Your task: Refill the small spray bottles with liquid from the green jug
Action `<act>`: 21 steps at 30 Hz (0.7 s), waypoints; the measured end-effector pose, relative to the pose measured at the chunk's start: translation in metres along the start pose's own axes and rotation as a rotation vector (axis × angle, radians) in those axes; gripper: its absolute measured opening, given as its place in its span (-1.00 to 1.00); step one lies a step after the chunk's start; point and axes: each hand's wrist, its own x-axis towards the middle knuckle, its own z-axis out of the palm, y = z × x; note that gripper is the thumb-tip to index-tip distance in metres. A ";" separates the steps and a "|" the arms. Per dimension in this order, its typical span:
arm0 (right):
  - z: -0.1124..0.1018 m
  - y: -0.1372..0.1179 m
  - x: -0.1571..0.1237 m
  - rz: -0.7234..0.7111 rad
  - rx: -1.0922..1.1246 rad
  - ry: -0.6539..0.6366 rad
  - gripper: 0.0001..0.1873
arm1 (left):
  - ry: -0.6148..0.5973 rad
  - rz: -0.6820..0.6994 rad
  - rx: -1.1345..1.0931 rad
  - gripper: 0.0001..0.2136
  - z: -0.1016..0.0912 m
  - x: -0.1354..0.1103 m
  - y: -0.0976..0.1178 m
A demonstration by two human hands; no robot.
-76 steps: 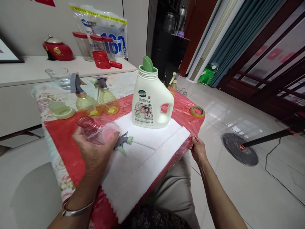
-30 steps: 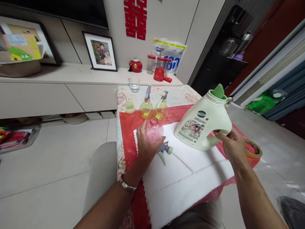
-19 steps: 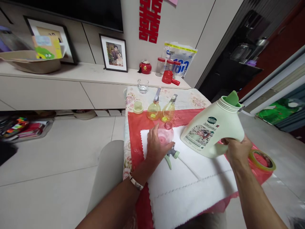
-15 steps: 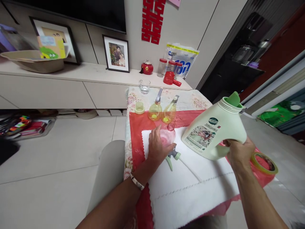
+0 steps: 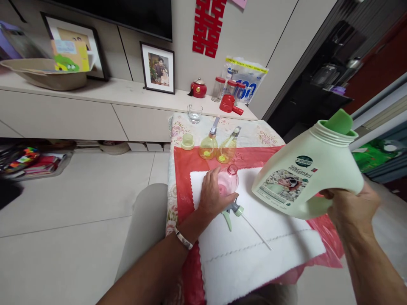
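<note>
My left hand wraps round a small pink see-through bottle with no top on it, on the white cloth. My right hand grips the handle of a big pale green detergent jug. The jug is uncapped, with a green spout at its mouth, and is held up and tilted above the cloth's right side. Close below my left hand lies a grey and green spray trigger head with its thin tube. Two yellow spray bottles and a pale green cap stand further back.
A glass cup stands at the table's far edge. Behind it, a cabinet top holds a red pot, red-lidded jars, a picture frame and a basket. Red plastic sheeting lies under the cloth.
My right hand has raised the detergent jug and moved it right and closer to me. It now hides the roll of yellow tape. My left hand stays on the pink bottle.
</note>
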 end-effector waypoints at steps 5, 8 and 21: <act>-0.008 -0.012 0.001 -0.004 -0.123 -0.010 -0.63 | 0.005 0.027 0.008 -0.11 -0.002 -0.001 0.000; -0.012 -0.017 0.001 -0.012 -0.244 -0.027 -0.60 | 0.040 0.016 0.039 -0.11 -0.002 0.000 0.000; -0.012 -0.054 0.006 -0.114 -0.756 -0.296 -0.58 | 0.023 -0.052 0.059 -0.11 -0.007 0.000 0.006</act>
